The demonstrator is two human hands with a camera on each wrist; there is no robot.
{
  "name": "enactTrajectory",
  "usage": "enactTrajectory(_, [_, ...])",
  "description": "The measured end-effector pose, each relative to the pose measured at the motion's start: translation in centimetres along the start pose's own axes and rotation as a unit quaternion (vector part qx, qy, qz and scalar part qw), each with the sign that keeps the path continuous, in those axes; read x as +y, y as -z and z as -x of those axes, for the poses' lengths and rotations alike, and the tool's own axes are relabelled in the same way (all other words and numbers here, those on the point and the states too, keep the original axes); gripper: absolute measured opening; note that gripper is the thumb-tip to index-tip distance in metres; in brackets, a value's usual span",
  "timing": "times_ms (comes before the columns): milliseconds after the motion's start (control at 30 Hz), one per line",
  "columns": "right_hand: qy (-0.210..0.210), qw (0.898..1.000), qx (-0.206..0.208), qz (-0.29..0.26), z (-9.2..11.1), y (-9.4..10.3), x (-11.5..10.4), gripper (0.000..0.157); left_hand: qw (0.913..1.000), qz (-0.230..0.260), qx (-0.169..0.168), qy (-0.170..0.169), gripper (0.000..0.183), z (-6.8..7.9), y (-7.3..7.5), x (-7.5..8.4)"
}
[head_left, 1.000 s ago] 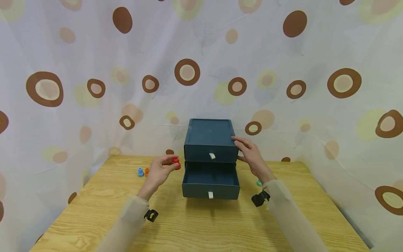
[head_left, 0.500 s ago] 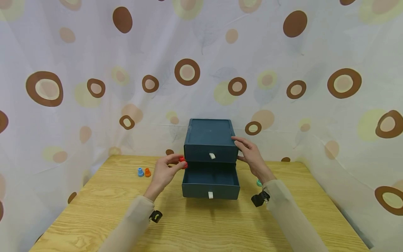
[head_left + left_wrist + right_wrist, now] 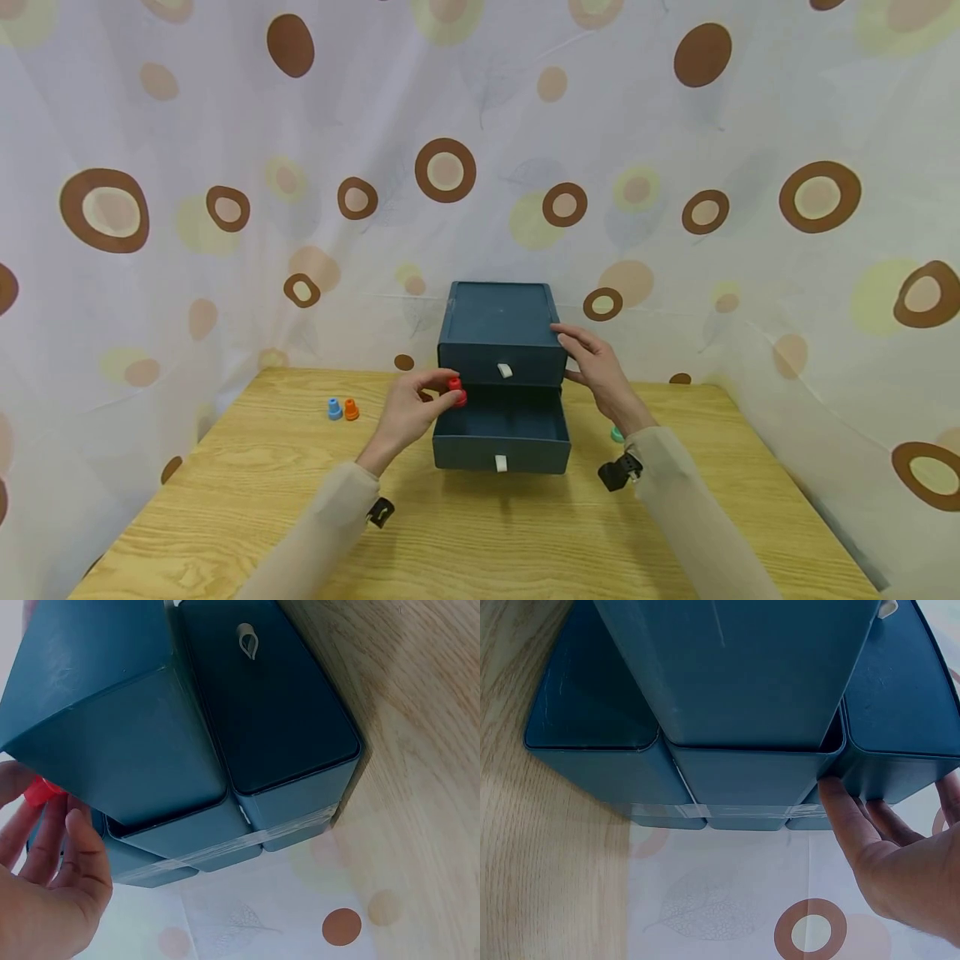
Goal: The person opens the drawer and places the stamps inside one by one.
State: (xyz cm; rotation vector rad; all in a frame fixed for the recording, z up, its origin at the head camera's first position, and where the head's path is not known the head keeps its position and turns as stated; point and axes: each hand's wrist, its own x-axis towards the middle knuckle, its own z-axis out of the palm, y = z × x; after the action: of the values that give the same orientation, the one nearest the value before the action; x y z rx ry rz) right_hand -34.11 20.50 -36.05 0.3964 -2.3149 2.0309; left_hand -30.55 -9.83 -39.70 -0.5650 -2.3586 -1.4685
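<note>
A dark blue drawer cabinet (image 3: 498, 312) stands on the table, with its lower visible drawer (image 3: 501, 454) pulled out. My left hand (image 3: 408, 410) pinches a small red stepped peg (image 3: 457, 392) between thumb and fingers, over the left side of that drawer. In the left wrist view, the red peg (image 3: 41, 790) is partly hidden by the fingers and sits beside the pulled-out drawer (image 3: 127, 750). My right hand (image 3: 600, 371) rests against the right side of the cabinet, with its fingers extended. The right wrist view shows the fingertips of the right hand (image 3: 900, 859) touching the cabinet wall.
A blue peg (image 3: 334, 409) and an orange peg (image 3: 351, 409) stand on the wooden table (image 3: 247, 500) left of the cabinet. Partly behind the right wrist is a green piece (image 3: 617, 435). A patterned curtain (image 3: 480, 108) hangs behind.
My left hand has carried the red peg rightward, from beside the cabinet to over the pulled-out drawer. The orange peg has come fully into view. My right hand has stayed in place.
</note>
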Motion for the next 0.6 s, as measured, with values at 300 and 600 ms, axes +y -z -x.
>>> enactTrajectory(300, [0.000,1.000,-0.002,-0.001,0.0,0.0,0.1,0.050,0.9981,-0.045,-0.041,-0.014,0.025,-0.6,-1.0,0.1])
enactTrajectory(600, [0.002,1.000,-0.001,-0.001,-0.1,0.1,0.2,0.051,0.9789,-0.152,-0.136,-0.012,0.027,-1.7,-1.2,0.6])
